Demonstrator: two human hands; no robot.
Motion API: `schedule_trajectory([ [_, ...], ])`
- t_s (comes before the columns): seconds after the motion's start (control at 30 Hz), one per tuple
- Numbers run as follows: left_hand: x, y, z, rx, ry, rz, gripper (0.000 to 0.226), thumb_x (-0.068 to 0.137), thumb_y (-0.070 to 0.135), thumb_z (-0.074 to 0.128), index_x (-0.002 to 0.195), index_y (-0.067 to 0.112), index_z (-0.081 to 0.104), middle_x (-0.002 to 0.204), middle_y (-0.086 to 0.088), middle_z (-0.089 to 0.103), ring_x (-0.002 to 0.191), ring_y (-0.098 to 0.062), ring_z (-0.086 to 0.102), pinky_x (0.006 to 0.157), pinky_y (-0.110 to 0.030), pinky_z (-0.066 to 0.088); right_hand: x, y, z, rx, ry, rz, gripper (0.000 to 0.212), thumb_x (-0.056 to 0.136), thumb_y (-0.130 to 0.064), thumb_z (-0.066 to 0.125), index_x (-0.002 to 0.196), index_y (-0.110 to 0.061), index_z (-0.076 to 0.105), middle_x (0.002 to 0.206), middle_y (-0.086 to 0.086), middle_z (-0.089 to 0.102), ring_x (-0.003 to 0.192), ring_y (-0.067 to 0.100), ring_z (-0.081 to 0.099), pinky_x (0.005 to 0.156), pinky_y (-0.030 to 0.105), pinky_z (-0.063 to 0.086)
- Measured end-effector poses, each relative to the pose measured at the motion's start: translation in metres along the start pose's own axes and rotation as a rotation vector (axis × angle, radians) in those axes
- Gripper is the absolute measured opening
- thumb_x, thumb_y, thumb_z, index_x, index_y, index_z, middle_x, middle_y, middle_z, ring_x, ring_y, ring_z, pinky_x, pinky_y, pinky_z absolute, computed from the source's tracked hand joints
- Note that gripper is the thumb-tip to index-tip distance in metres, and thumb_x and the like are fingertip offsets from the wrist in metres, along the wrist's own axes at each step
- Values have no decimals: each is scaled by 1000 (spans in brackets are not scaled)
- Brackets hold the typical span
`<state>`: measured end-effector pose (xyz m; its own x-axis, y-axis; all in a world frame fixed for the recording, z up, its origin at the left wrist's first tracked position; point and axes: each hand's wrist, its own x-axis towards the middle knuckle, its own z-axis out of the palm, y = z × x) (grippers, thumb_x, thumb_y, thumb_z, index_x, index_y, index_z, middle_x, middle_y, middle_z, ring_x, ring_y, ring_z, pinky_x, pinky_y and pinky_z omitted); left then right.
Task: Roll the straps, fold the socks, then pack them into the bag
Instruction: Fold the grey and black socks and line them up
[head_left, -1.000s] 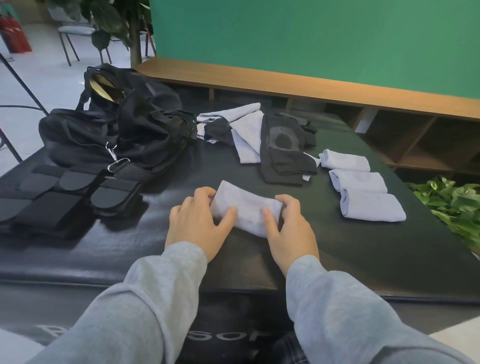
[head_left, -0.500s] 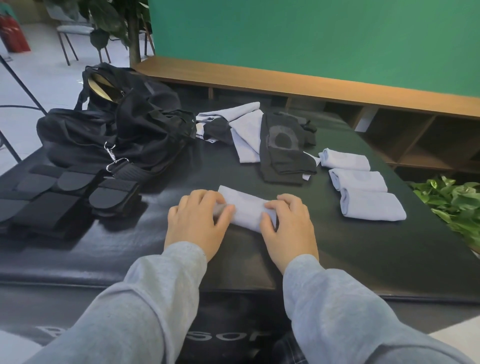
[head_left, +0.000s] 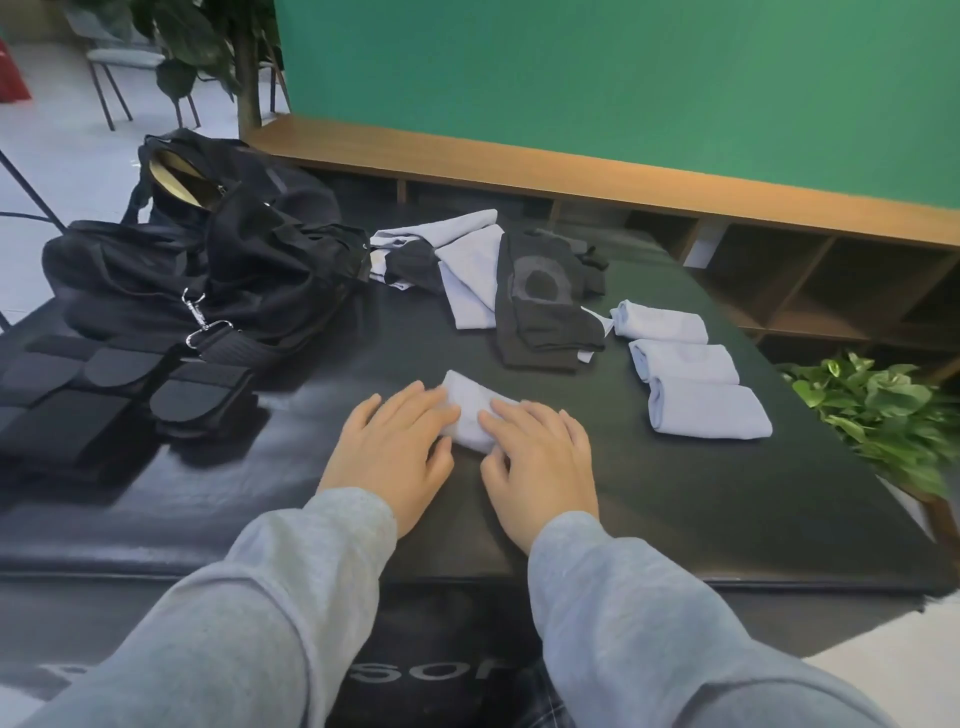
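— Hands? Left hand (head_left: 390, 453) and right hand (head_left: 540, 457) press flat-fingered on a pale sock (head_left: 470, 415) at the desk's (head_left: 675, 509) near middle, likely setting its fold.

— Beyond? Three folded socks (head_left: 691, 369) wait right; unfolded socks (head_left: 498, 291) lie far; bag (head_left: 208, 265) gapes far left.
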<state>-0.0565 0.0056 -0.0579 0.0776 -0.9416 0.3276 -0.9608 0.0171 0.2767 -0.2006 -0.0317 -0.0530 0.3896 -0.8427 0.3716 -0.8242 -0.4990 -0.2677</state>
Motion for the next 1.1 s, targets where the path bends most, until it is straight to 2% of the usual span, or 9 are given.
schedule_trajectory([
  [0.1,-1,6,-4,11,-2,53,42,75,31,35,95,26,72,96,9,70,83,-12,68,86,-31,50,-4,0,0,5,49,48,36,58,-13,56,85,-25,76,98,-12,71,91,15,67,91,25,38],
  [0.2,-7,16,-5,-12,-57,72,42,73,33,36,92,25,72,91,10,69,78,-11,67,87,-30,49,-12,5,-8,-32,-8,21,36,59,-11,50,79,-26,76,93,-12,72,86,14,69,75,24,52],
  [0.3,-14,31,-4,-30,-67,101,42,71,36,37,91,28,73,90,12,69,80,-8,66,91,-27,39,-18,21,-18,-85,-55,17,36,57,-12,50,75,-29,76,89,-14,73,84,13,69,66,24,53],
  [0.37,-18,46,-6,-35,-113,119,42,69,37,37,89,32,73,88,16,68,78,-5,64,88,-23,38,-22,33,-29,-99,-34,37,36,51,-11,57,75,-30,76,91,-15,73,86,14,69,67,25,53],
  [0.43,-17,62,-9,-44,-119,118,44,68,40,35,89,35,73,86,20,66,75,-1,63,84,-18,41,-28,44,-38,-98,-64,72,42,67,-3,56,96,-27,75,115,-15,67,109,15,62,86,30,48],
  [0.5,-15,80,-9,-57,-140,120,54,71,44,28,105,36,68,104,20,64,92,-2,62,94,-17,34,-33,61,-47,-96,-182,94,46,90,-4,43,127,-27,59,142,-17,45,136,12,34,106,26,25],
  [0.6,-11,100,-1,-44,-264,150,49,89,44,31,136,39,42,142,19,40,129,-5,36,107,-19,13,-44,86,-60,-108,-188,134,45,97,-15,36,136,-34,48,149,-21,32,141,6,19,108,19,13],
  [0.87,5,156,23,-41,-429,227,54,94,39,39,145,37,23,154,17,17,143,-8,5,116,-35,3,-59,140,-90,-119,-153,294,40,96,-17,42,131,-31,55,142,-20,43,138,6,27,110,20,16],
  [1.1,25,180,35,-5,-439,265,52,93,41,40,143,31,31,149,12,25,143,-10,2,115,-42,-1,-55,168,-83,-35,-28,360,35,89,-6,51,116,-18,68,132,-6,58,131,19,43,114,31,21],
])
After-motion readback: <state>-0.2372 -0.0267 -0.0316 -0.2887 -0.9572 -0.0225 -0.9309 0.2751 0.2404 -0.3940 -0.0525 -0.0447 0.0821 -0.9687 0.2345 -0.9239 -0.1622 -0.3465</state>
